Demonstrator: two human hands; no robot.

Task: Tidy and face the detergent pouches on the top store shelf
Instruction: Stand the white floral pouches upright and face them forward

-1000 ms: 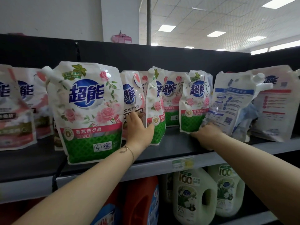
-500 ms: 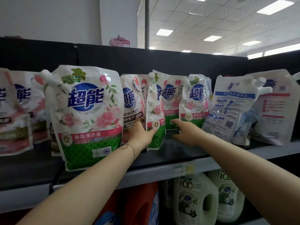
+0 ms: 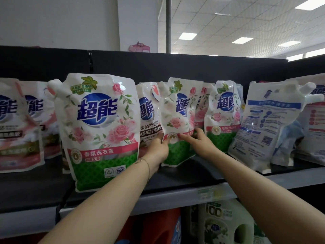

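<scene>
Head view: left hand (image 3: 156, 150) and right hand (image 3: 198, 141) are grasping the pouch (image 3: 177, 111), fingers curling round its lower sides. It is standing midway along the shelf (image 3: 175, 176), back from the front edge; long axis upright, face angling left. Judgement: turning from the base, squaring face frontward.

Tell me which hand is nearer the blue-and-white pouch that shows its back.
Right. The right hand grips the small rose pouch at its right edge, left of the blue-and-white pouch; the left hand holds that rose pouch's left edge, farther away.
</scene>
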